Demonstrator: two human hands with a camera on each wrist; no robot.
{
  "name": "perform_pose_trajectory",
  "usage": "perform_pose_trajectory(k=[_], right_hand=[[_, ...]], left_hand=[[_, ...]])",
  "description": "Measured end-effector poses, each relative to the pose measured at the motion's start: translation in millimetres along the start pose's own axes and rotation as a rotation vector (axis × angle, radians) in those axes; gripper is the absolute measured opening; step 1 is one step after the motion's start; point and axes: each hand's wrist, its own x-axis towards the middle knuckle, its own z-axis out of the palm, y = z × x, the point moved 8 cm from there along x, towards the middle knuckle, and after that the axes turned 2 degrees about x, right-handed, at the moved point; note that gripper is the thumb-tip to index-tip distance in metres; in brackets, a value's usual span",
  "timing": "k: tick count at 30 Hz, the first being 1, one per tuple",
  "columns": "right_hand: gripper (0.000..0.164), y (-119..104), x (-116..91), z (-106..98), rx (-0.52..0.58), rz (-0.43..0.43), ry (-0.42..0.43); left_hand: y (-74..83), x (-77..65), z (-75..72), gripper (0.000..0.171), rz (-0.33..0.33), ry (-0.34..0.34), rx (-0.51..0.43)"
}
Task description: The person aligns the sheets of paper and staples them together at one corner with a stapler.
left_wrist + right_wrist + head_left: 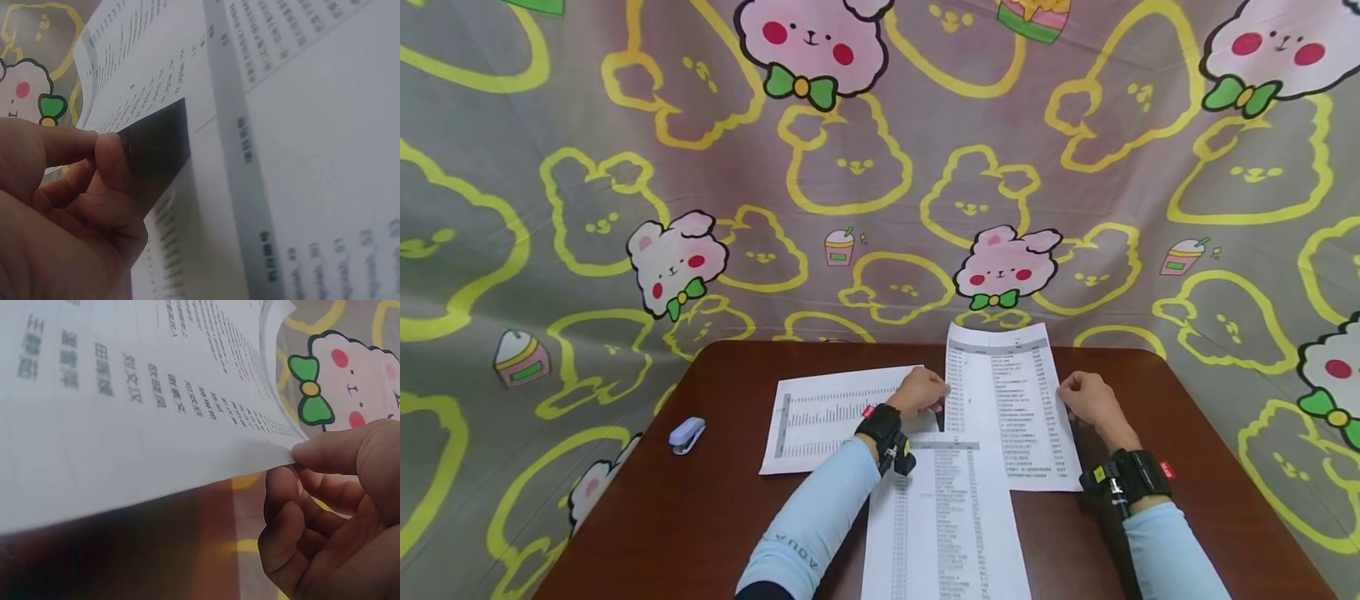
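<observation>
A printed sheet of paper (1018, 400) stands raised over the right half of the table, its top edge curling back. My left hand (921, 392) pinches its left edge between thumb and forefinger, and my right hand (1092, 402) pinches the opposite edge. In the right wrist view the thumb and forefinger of the right hand (337, 494) meet on the paper's rim. A second printed sheet (943, 517) lies in front, overlapping the raised one in the head view. Behind my left wrist, a sheet with a chart-like print (827, 417) lies sideways, partly covered by the hand.
A small white and lavender stapler (687, 435) sits on the left of the dark brown table (700, 517). Behind the table hangs a grey curtain (910, 192) with cartoon prints. My left forearm crosses over the papers.
</observation>
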Motion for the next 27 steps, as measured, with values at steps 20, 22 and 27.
perform_pose_trajectory(k=[20, 22, 27], right_hand=[[0.026, -50.1, -13.6, -47.2, 0.025, -0.157, 0.247], [0.025, -58.3, -16.1, -52.0, 0.012, -0.191, 0.279], [0.025, -72.9, -22.2, -61.1, -0.007, -0.236, 0.352]], left_hand=[[50.3, -16.0, -37.6, 0.021, 0.192, 0.121, -0.09], [53.4, -19.5, -41.8, 0.021, 0.207, 0.128, -0.102], [59.8, -27.6, -53.0, 0.023, 0.258, 0.148, -0.147]])
